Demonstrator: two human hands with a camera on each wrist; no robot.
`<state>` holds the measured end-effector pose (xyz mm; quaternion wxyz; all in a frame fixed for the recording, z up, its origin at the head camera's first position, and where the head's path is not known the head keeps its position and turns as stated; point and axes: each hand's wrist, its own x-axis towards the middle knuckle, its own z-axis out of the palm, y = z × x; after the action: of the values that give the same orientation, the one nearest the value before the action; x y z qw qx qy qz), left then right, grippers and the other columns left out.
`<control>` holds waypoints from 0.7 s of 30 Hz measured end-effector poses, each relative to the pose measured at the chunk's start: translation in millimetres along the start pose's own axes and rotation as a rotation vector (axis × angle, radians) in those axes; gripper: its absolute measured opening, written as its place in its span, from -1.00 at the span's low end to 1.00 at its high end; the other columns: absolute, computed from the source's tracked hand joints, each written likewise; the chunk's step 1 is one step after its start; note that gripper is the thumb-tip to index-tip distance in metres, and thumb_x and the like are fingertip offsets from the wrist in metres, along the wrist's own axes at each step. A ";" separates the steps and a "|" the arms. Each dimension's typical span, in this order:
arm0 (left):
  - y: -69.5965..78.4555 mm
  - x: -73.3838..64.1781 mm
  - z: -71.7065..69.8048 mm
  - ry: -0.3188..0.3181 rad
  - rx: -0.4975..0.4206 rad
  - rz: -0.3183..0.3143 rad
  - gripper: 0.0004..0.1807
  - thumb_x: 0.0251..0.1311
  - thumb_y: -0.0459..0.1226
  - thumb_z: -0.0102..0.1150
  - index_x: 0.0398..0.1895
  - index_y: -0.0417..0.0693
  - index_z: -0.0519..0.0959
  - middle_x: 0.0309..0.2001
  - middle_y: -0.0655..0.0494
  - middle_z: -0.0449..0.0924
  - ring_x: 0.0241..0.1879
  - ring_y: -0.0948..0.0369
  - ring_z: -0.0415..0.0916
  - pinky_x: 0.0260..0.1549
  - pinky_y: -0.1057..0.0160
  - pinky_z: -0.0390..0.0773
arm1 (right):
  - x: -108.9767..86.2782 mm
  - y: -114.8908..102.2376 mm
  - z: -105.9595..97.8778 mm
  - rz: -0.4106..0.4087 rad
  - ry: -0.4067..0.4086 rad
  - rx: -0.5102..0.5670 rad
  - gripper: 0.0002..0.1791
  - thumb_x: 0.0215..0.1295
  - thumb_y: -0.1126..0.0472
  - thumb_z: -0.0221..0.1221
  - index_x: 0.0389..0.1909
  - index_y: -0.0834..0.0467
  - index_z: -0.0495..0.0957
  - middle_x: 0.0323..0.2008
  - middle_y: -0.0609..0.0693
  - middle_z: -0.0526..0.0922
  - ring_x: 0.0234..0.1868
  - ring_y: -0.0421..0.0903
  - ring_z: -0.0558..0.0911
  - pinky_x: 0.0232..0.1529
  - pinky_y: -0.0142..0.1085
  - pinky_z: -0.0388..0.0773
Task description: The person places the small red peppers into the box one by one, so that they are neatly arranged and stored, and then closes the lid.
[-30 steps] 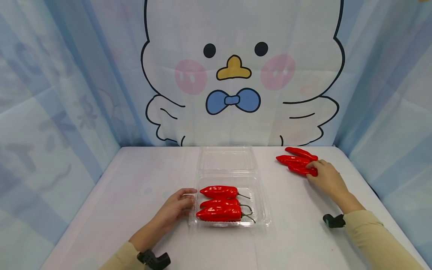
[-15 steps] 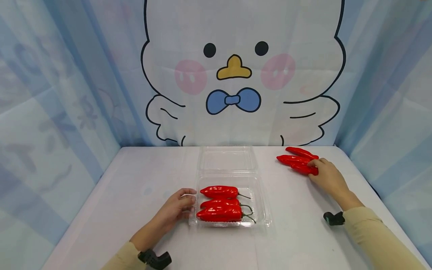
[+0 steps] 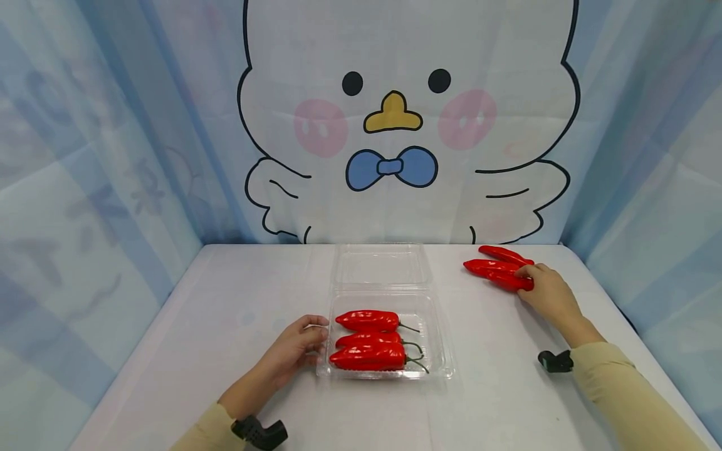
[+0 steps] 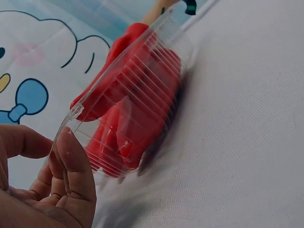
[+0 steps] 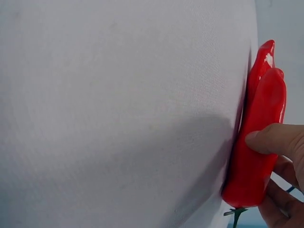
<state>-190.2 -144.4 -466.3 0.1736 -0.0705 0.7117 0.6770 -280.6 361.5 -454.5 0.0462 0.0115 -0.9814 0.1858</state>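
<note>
A clear plastic clamshell box point(image 3: 435, 332) lies with its lid folded back, three red chili peppers point(image 3: 368, 357) with green stems inside. My left hand point(image 3: 298, 346) pinches the box's left rim between thumb and fingers, seen closely in the left wrist view, where peppers show through the ribbed wall. Over at the back right, my right hand point(image 3: 548, 295) holds a red chili pepper point(image 5: 256, 156) near its stem end, thumb on one side and fingers behind. Beside that pepper lie two others, one touching or overlapped by it point(image 3: 487, 267) and one farther back point(image 3: 504, 254).
The white tabletop point(image 3: 496, 376) ends at a printed curtain point(image 3: 395, 213) behind and at the sides. The box's transparent lid point(image 3: 380, 266) lies flat towards the back edge. Black wrist cameras sit on the left point(image 3: 259, 433) and right point(image 3: 555, 361) wrists.
The pepper in my right hand has shifted slightly up and to the right, closer over the middle one. My left hand stays at the box's rim.
</note>
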 end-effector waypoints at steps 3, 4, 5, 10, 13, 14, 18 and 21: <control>0.1 0.0 -0.1 -0.001 0.001 -0.001 -0.59 0.38 -0.26 0.17 0.20 -0.22 0.39 -0.25 0.04 0.51 -0.34 0.17 0.48 -0.36 0.34 0.62 | 0.2 0.8 0.9 -0.001 0.005 -0.002 -0.48 0.22 0.34 0.37 0.19 0.38 0.51 0.15 0.49 0.47 0.14 0.48 0.45 0.17 0.36 0.51; 0.0 0.1 -0.1 -0.002 0.000 -0.001 -0.59 0.38 -0.26 0.17 0.20 -0.22 0.39 -0.25 0.04 0.51 -0.34 0.17 0.47 -0.36 0.35 0.62 | 0.3 1.0 0.9 -0.001 0.005 -0.003 -0.48 0.22 0.34 0.37 0.19 0.37 0.51 0.15 0.48 0.48 0.14 0.47 0.45 0.17 0.36 0.52; 0.1 0.1 -0.2 -0.003 -0.001 -0.001 -0.59 0.38 -0.26 0.16 0.20 -0.22 0.38 -0.25 0.04 0.51 -0.34 0.17 0.47 -0.36 0.35 0.62 | 0.6 1.8 1.0 -0.001 0.005 -0.003 -0.48 0.22 0.34 0.37 0.19 0.37 0.51 0.14 0.48 0.48 0.12 0.47 0.45 0.16 0.36 0.52; -0.6 1.0 -0.2 -0.006 -0.006 -0.001 -0.60 0.38 -0.26 0.15 0.20 -0.22 0.38 -0.26 0.05 0.51 -0.35 0.18 0.48 -0.37 0.35 0.61 | 1.1 2.7 -0.1 -0.004 -0.008 -0.003 -0.48 0.21 0.34 0.38 0.18 0.37 0.52 0.11 0.48 0.51 0.08 0.44 0.48 0.13 0.36 0.53; -1.0 1.5 0.2 -0.003 -0.009 0.003 -0.60 0.37 -0.27 0.15 0.19 -0.22 0.38 -0.27 0.06 0.51 -0.36 0.18 0.48 -0.37 0.34 0.61 | 1.4 2.5 -0.8 -0.009 -0.010 -0.006 -0.48 0.20 0.33 0.38 0.17 0.37 0.52 0.10 0.48 0.52 0.05 0.43 0.50 0.12 0.35 0.54; -1.2 1.7 0.4 -0.002 -0.010 0.004 -0.60 0.37 -0.27 0.15 0.19 -0.23 0.38 -0.27 0.06 0.51 -0.36 0.18 0.48 -0.37 0.34 0.61 | 1.6 2.4 -0.8 -0.011 -0.009 -0.008 -0.48 0.20 0.33 0.38 0.17 0.37 0.52 0.10 0.48 0.53 0.05 0.42 0.50 0.12 0.35 0.54; -1.7 2.0 0.9 0.005 -0.017 0.007 -0.61 0.37 -0.27 0.15 0.18 -0.23 0.39 -0.29 0.06 0.51 -0.37 0.18 0.48 -0.37 0.34 0.60 | 1.8 2.0 -1.6 -0.015 -0.008 -0.009 -0.49 0.19 0.33 0.39 0.16 0.37 0.53 0.08 0.47 0.54 0.04 0.41 0.52 0.12 0.35 0.53; -1.7 1.6 1.3 0.012 -0.019 0.007 -0.61 0.36 -0.27 0.16 0.18 -0.22 0.40 -0.29 0.06 0.51 -0.37 0.18 0.47 -0.37 0.34 0.60 | 1.6 1.2 -2.3 -0.016 -0.010 -0.006 -0.48 0.19 0.32 0.40 0.15 0.37 0.52 0.07 0.47 0.54 0.04 0.41 0.51 0.12 0.36 0.53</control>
<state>-190.9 -143.1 -468.5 0.1663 -0.0736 0.7066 0.6838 -282.1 363.4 -452.7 0.0426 0.0201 -0.9821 0.1822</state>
